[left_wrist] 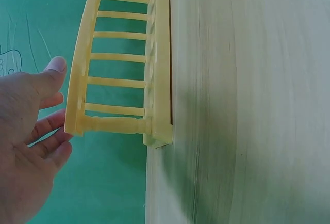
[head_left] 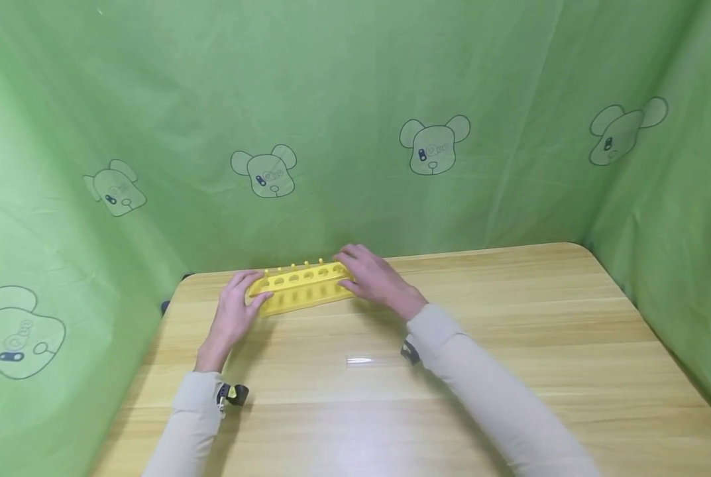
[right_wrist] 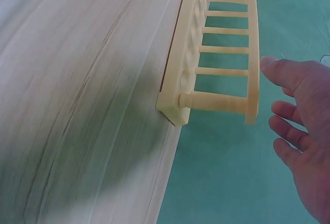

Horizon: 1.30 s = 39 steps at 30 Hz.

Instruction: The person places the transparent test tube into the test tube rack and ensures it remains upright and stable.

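Note:
A yellow test tube rack (head_left: 298, 296) stands at the far edge of the table, its top plate pierced by a row of round holes and short pegs along the back. At its left end my left hand (head_left: 234, 313) has its fingertips right at the corner of the top plate, thumb held a little off it. My right hand (head_left: 379, 278) is around the right end; in the right wrist view its thumb (right_wrist: 276, 69) meets the plate's edge while the other fingers stand apart from it. Nearer me lies a clear tube (head_left: 360, 362) on its side.
The wooden table (head_left: 510, 331) reaches back to a green curtain (head_left: 355, 119) printed with bear faces, which also hangs along both sides. Dark wrist-worn devices sit at both cuffs, the left one (head_left: 232, 395) close over the table.

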Tool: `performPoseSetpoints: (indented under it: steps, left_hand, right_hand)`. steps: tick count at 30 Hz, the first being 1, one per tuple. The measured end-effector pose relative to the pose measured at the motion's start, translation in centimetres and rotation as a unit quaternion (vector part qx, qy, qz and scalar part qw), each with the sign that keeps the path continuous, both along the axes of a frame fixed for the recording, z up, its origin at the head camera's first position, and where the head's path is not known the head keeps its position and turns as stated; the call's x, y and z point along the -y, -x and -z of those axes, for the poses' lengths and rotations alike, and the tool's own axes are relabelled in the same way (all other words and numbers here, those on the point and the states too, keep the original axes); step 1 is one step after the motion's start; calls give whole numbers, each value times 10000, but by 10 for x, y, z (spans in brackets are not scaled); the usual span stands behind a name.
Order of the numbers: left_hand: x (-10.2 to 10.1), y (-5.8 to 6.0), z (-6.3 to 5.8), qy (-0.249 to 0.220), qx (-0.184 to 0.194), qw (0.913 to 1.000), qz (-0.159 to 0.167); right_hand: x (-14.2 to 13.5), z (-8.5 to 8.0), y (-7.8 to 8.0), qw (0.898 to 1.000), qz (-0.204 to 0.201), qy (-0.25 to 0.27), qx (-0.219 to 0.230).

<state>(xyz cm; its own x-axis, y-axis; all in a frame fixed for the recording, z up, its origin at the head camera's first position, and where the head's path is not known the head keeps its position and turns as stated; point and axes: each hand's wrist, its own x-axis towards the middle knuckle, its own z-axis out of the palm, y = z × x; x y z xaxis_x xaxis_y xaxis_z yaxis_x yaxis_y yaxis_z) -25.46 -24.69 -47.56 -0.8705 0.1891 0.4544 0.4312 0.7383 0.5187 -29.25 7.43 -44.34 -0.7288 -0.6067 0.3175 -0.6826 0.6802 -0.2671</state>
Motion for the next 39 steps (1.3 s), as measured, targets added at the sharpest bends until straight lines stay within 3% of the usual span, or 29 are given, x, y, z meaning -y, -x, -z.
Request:
performPoseSetpoints:
  steps: [15, 39]
  left_hand:
    - [-11, 3, -8, 237, 140, 9996, 77]
    - [-15, 9, -8, 475, 394, 9981, 45]
  right_hand:
    - [15, 3, 1, 9986, 99, -510, -109]
    - [23, 11, 4, 9982, 17, -581, -119]
